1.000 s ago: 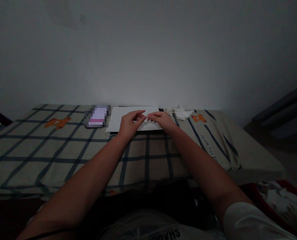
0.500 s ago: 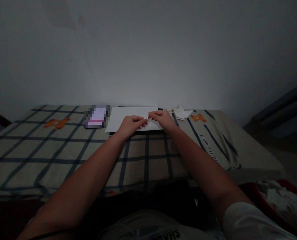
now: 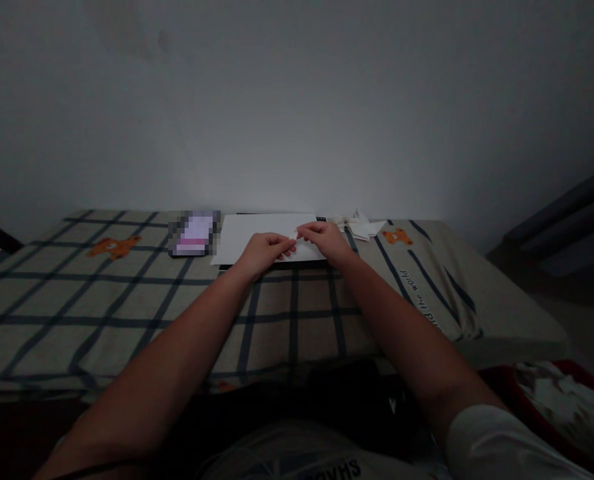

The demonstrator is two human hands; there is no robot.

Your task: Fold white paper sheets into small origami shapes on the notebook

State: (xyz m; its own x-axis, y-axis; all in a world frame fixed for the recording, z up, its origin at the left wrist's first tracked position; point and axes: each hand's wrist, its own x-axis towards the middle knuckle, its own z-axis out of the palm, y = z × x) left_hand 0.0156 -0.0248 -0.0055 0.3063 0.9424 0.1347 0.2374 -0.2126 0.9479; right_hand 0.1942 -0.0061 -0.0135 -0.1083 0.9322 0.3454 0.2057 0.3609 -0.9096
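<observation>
Both my arms reach forward over a checked cloth to a white sheet (image 3: 241, 235) lying on a dark board near the wall. My left hand (image 3: 263, 252) rests on the sheet with its fingers curled against a small white paper piece (image 3: 293, 235). My right hand (image 3: 325, 241) pinches the same piece from the right, fingertips almost touching those of the left. The piece is mostly hidden by the fingers, and its shape cannot be made out.
A blurred-out phone-sized object (image 3: 194, 233) lies left of the sheet. Several folded white paper shapes (image 3: 359, 227) sit to the right by the wall. The checked cloth with orange bears (image 3: 114, 247) covers the table (image 3: 517, 327). A red container of paper scraps (image 3: 557, 393) stands low right.
My left hand has lowered onto the sheet and curled its fingers. My right hand has lifted the small paper piece slightly and shifted a little left.
</observation>
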